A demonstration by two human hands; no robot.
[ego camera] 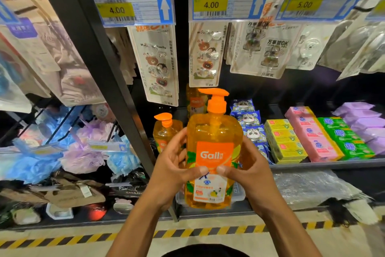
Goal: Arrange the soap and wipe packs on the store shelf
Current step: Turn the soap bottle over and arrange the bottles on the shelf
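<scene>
A large orange pump bottle of liquid soap (pixel 214 131) is held upright in front of the shelf (pixel 333 164). My left hand (pixel 173 171) grips its left side and my right hand (pixel 248 170) grips its right side, thumbs meeting on the label. A smaller orange soap bottle (pixel 164 131) stands on the shelf behind my left hand, and another one (pixel 195 100) farther back. To the right lie blue panda wipe packs (pixel 250 123), yellow soap boxes (pixel 283 140), pink soap boxes (pixel 312 133), green soap boxes (pixel 345 138) and purple packs (pixel 366 123).
Hook packs hang from pegs under price tags (pixel 210 4) above the shelf. A black upright post (pixel 108 65) divides this bay from bath sponges (pixel 83 152) at left. A clear plastic bag (pixel 312 186) lies on the lower shelf. A yellow-black floor stripe (pixel 62 240) runs below.
</scene>
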